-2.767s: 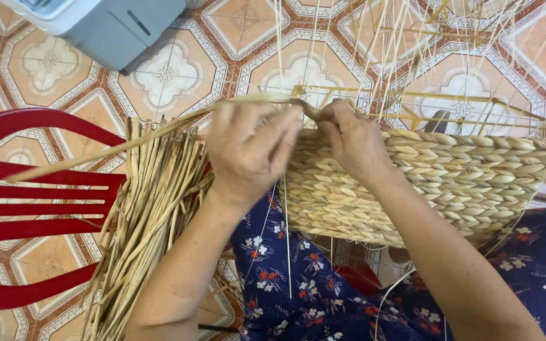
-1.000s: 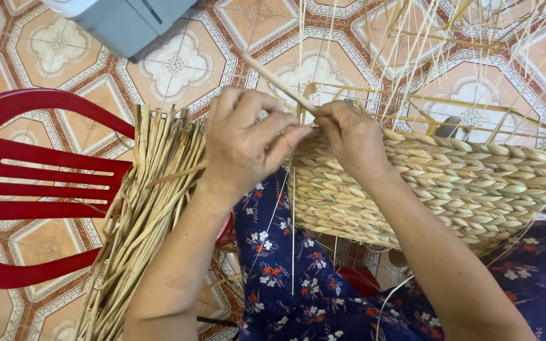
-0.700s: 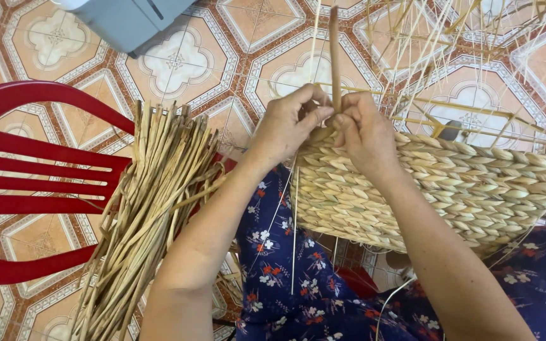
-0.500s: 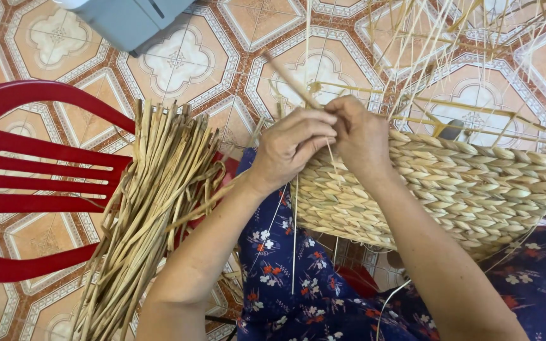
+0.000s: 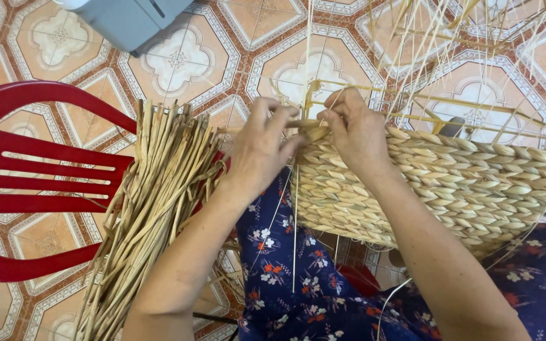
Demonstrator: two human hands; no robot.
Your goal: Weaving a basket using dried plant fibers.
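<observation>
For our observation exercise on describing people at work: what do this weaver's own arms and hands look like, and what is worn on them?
Both forearms are bare to the frame's lower edge, with no sleeves showing. The left hand and right hand wear no gloves, and no rings, bracelets or watch can be seen. Fingernails look short and unpainted. Below the arms lies dark blue cloth with small flowers.

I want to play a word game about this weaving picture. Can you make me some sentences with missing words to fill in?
1. Both hands, the left hand and the right hand, pinch a strand at the rim of a woven ____.
2. The bundle of dried stalks lies on the person's ____ side.
3. The plastic chair beside the bundle is ____ in colour.
4. The floor is covered in patterned ____.

Missing words: basket; left; red; tiles
</observation>
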